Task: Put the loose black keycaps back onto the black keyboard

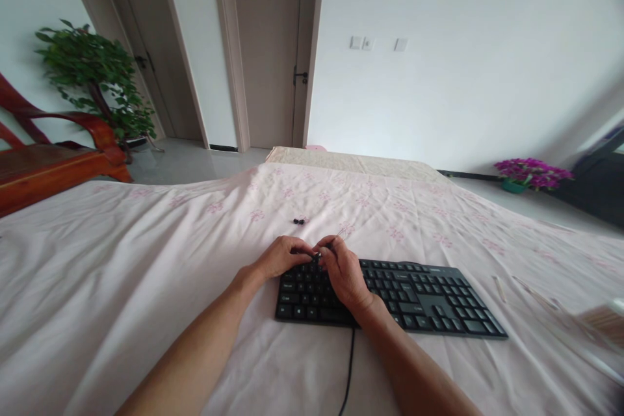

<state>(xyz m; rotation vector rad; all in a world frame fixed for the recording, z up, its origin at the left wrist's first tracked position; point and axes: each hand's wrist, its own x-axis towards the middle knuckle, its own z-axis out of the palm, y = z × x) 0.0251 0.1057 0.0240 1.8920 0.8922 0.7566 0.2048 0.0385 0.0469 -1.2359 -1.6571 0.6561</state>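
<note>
A black keyboard (429, 304) lies on the pink flowered cloth, its cable running toward me. Over its upper left part, my left hand (285, 256) and my right hand (345, 273) meet at the fingertips. Both are closed in a pinch around a small dark piece (318, 257), too small and covered to name. The right hand and wrist hide the middle keys. Just beyond the hands, a pair of small black pieces (299, 221), which look like keycaps, rests on the cloth.
Cotton swabs (500, 288) lie on the cloth right of the keyboard, near a blurred clear container of swabs (604, 325). A wooden armchair (63, 162) and a leafy plant (92, 71) stand at the left. Purple flowers (531, 170) sit on the floor at the right.
</note>
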